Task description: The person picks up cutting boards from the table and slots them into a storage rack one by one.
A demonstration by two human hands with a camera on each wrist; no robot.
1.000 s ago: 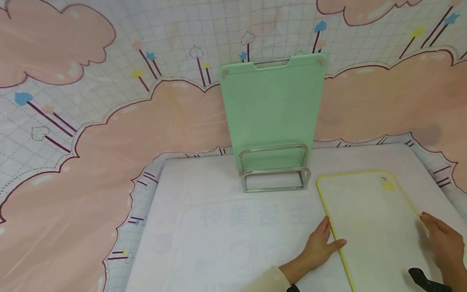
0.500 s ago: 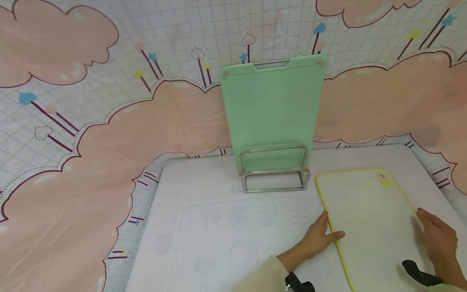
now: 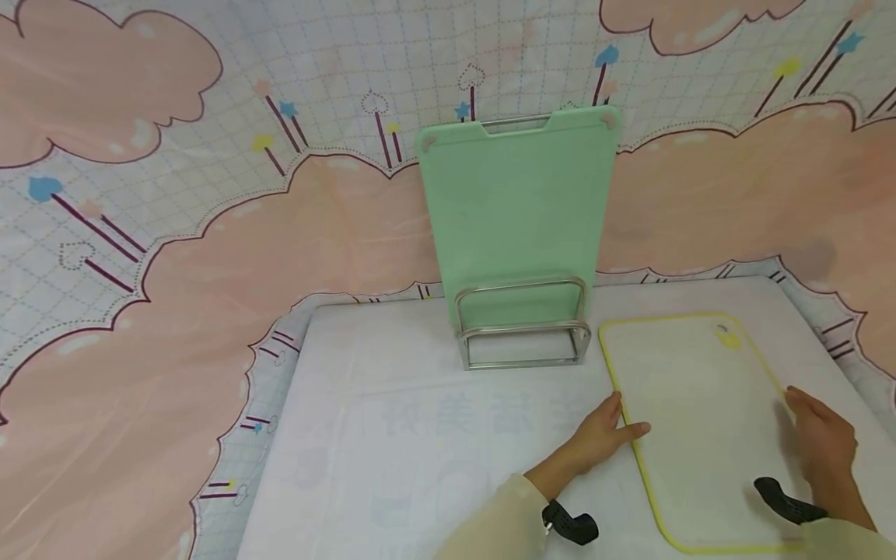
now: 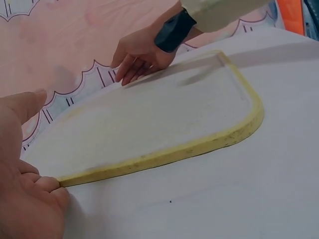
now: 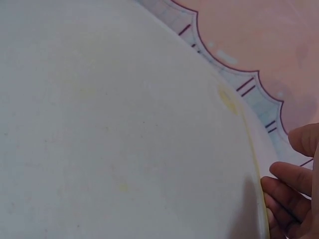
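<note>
A white cutting board (image 3: 700, 435) with a yellow rim lies flat on the white tabletop at the right. My left hand (image 3: 598, 437) touches its left edge, thumb spread out over the board's face. In the left wrist view, the left fingers (image 4: 47, 184) meet the yellow rim while the thumb stands raised. At the opposite edge is my right hand (image 3: 822, 435). The right wrist view has its fingertips (image 5: 274, 186) against that edge, with the thumb apart from the board. A yellow-lined hanging hole (image 3: 728, 336) marks the far right corner.
A metal rack (image 3: 521, 330) stands at the back of the tabletop (image 3: 392, 435), left of the white board. Upright in it is a green cutting board (image 3: 518, 210). Behind hangs a patterned cloth (image 3: 231, 257). Something orange (image 4: 291, 17) shows beyond the table.
Both hands and the white cutting board have slid together a little away and to the left. The board's near edge has come into view. The rack and green board stay put.
</note>
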